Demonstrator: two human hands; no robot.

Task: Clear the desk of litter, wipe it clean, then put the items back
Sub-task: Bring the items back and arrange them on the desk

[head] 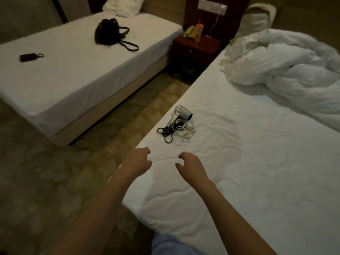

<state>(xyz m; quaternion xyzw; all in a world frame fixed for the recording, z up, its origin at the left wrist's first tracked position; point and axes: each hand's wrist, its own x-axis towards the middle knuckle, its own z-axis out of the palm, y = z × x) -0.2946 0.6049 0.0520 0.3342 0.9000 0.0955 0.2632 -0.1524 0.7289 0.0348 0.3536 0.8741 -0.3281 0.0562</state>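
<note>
Two hands, left hand (137, 161) and right hand (191, 165) | grip loose, holding nothing | silver hair dryer (179, 116), cords tangled

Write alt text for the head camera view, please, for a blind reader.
Two empty hands, left hand and right hand, reach toward a silver hair dryer with tangled cords on a white bed. Across the aisle, a second bed holds a black bag.

A hair dryer (181, 115) with tangled cords (173, 132) is laid near the left edge of the right bed (257, 162), a heaped duvet (287, 70) behind it, while a nightstand (196, 46) is set between this and the left bed (73, 70), on which a bag (106, 32) is placed.
</note>
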